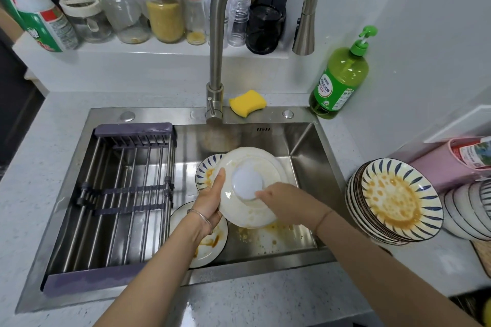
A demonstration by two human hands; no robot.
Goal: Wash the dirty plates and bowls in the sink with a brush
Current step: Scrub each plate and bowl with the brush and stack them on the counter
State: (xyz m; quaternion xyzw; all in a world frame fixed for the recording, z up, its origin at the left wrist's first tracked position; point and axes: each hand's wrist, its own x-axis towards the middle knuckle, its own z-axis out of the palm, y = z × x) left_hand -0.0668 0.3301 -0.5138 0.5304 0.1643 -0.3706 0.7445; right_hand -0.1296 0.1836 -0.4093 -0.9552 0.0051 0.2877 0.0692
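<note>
Over the steel sink (305, 146) my left hand (210, 199) grips the left rim of a white plate (265, 164) smeared with yellow-brown sauce and holds it tilted toward me. My right hand (284, 202) holds a round white brush (247, 180) flat against the plate's middle. Behind the plate a blue-striped dirty dish (206, 171) leans in the basin. A second dirty plate (210, 241) lies on the sink floor under my left wrist. Sauce spots dot the sink bottom.
A purple-framed drying rack (119, 194) fills the sink's left half. The faucet (220, 34) arches above. A yellow sponge (247, 102) and green soap bottle (341, 74) sit behind the sink. Stacked dirty striped plates (396, 199) and bowls (467, 207) stand at right. Jars line the back ledge.
</note>
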